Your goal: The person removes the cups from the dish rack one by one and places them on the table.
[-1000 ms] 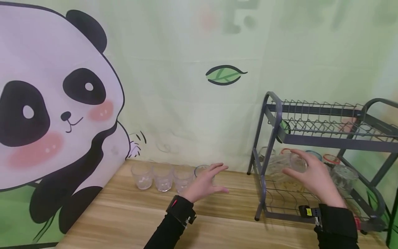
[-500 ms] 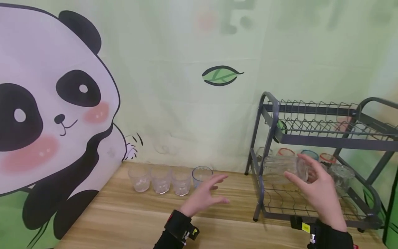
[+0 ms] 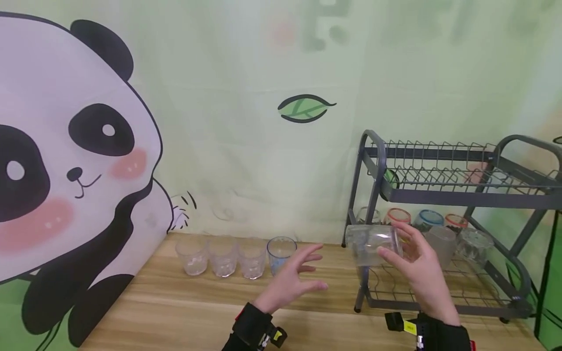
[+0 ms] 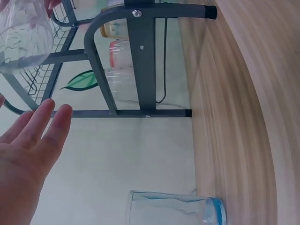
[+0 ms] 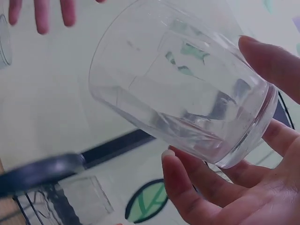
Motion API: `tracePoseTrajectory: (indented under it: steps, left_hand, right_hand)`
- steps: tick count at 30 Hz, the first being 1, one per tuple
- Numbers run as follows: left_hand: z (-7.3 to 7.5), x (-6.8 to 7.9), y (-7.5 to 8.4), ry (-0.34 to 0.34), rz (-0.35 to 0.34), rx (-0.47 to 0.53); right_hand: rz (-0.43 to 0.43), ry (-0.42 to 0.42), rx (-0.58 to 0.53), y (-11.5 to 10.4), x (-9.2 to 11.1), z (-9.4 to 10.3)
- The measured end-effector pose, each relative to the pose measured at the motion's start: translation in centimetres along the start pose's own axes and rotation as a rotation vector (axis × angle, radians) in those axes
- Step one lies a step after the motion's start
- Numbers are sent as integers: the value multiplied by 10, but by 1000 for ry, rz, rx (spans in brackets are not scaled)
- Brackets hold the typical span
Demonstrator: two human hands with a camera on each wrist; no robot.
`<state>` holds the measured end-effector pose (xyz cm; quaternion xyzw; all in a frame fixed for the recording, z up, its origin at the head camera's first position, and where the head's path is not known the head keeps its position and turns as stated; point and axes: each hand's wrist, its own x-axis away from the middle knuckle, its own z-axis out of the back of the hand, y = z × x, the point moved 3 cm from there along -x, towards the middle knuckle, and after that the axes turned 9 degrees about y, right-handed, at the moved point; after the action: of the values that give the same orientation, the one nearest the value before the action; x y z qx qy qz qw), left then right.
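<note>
My right hand [image 3: 419, 268] grips a clear drinking glass [image 3: 373, 243] by its base end, the glass lying tilted sideways with its mouth to the left, just in front of the rack's left end. The right wrist view shows thumb and fingers round the thick base of that glass [image 5: 187, 93]. Fingers spread, my left hand [image 3: 291, 280] hovers over the table and holds nothing. Close behind it stands a blue-rimmed glass [image 3: 282, 253], upright at the right end of a row with several clear glasses [image 3: 224, 258].
A dark two-tier dish rack [image 3: 461, 196] stands on the wooden table [image 3: 184, 312] at the right. Its lower shelf holds several glasses, among them a red-rimmed glass [image 3: 398, 215], a blue-rimmed glass [image 3: 429, 219] and a clear glass [image 3: 474, 246]. A panda-printed cloth [image 3: 246, 146] hangs behind.
My right hand has drawn the clear glass leftward and out of the rack's lower shelf. My left hand stays spread near the row, shifting slightly. The head view has turned a little to the right.
</note>
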<state>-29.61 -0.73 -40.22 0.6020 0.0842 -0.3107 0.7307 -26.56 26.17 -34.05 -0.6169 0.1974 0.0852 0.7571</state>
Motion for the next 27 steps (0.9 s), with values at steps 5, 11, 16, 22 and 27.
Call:
tracePoseTrajectory:
  steps: [5, 11, 16, 22, 27]
  left_hand:
    - [2, -2, 5, 29, -26, 31]
    - [5, 1, 9, 57, -2, 117]
    - [8, 4, 12, 111, 68, 222]
    - [13, 3, 15, 136, 63, 210]
    - [17, 3, 27, 115, 83, 209]
  right_hand:
    - [-6, -73, -29, -12, 1, -22]
    - [-24, -153, -109, -14, 4, -51]
    - [-40, -174, -123, -14, 8, -66]
    - [-77, -181, -130, -11, 8, -71]
    - [-83, -236, -183, -11, 5, -73]
